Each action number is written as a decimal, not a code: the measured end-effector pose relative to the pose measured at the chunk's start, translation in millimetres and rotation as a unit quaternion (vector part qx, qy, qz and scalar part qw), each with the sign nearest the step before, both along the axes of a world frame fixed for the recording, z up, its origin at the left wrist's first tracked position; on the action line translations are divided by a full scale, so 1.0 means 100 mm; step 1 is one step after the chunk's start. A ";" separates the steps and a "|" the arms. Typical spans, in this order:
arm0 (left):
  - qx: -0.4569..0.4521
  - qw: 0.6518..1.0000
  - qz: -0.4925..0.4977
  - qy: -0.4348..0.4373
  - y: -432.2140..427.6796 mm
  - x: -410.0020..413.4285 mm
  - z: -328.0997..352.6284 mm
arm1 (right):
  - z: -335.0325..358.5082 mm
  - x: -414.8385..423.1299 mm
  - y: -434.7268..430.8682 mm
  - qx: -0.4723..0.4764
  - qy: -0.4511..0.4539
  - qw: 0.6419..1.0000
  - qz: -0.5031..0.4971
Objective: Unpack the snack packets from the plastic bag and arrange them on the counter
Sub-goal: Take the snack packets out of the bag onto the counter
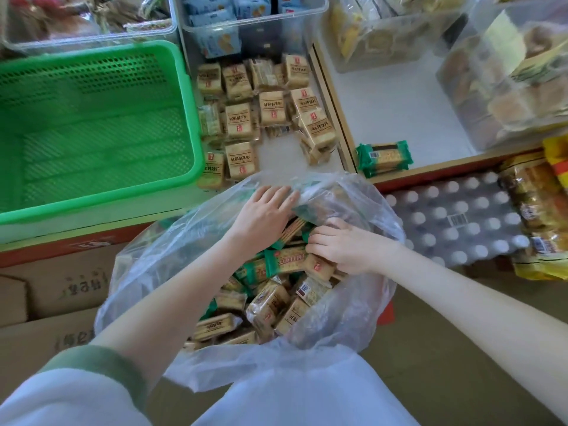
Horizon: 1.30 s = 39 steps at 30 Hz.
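Note:
A large clear plastic bag (153, 281) stands open below me, full of several beige and green-edged snack packets (270, 305). My left hand (261, 215) lies with straight fingers on the bag's far rim, over the packets. My right hand (344, 247) is inside the bag, fingers curled round a beige packet (318, 265) near the top of the pile. Several beige packets (267, 109) lie in loose rows on the white counter (399, 96) beyond the bag. A green-edged packet (384, 158) lies alone to their right.
A green plastic basket (92, 124) sits on the counter at left. Clear bins (252, 20) of other snacks line the back and right. A shrink-wrapped pack of bottles (455, 222) and yellow snack bags (538, 216) lie at right; cardboard boxes (55, 302) at lower left.

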<state>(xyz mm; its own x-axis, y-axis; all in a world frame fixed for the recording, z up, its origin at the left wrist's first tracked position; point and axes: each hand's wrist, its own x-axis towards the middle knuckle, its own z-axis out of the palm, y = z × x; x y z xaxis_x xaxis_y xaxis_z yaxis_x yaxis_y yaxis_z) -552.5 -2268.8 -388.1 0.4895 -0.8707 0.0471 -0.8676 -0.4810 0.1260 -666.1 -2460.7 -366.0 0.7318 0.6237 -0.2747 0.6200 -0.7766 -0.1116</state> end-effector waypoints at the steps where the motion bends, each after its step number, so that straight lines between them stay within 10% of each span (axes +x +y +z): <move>1: -0.015 1.000 0.000 -0.007 0.05 0.00 0.02 | 0.06 0.05 0.02 0.041 0.012 0.999 -0.002; 7: -0.135 0.980 0.121 -0.080 0.45 0.12 0.20 | 0.83 0.50 0.23 0.369 0.062 0.881 -0.290; 11: -0.044 0.962 0.250 -0.099 0.69 0.35 0.16 | 0.82 1.21 0.37 0.373 0.078 0.766 -0.518; 16: 0.081 0.955 0.274 -0.083 0.87 0.41 -0.05 | 0.33 1.89 0.67 0.308 0.097 0.738 -0.592; 27: 0.136 0.950 0.281 -0.026 0.87 0.34 -0.03 | 0.00 1.89 1.08 0.269 0.133 0.795 -0.527; 31: -0.012 0.979 0.193 -0.059 0.87 0.08 -0.09 | 0.17 1.46 0.82 0.281 0.040 0.865 -0.414; 39: 0.029 0.985 0.164 0.040 0.82 -0.22 -0.17 | 0.06 0.67 0.21 0.101 0.020 0.967 -0.232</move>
<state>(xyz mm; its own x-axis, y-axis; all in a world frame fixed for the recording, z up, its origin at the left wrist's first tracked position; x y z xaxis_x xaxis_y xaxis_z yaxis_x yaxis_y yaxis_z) -574.4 -2187.0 -405.5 0.7456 -0.6646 -0.0493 -0.6521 -0.7428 0.1518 -599.0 -2439.9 -360.4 0.9368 0.2750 -0.2162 0.2023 -0.9301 -0.3066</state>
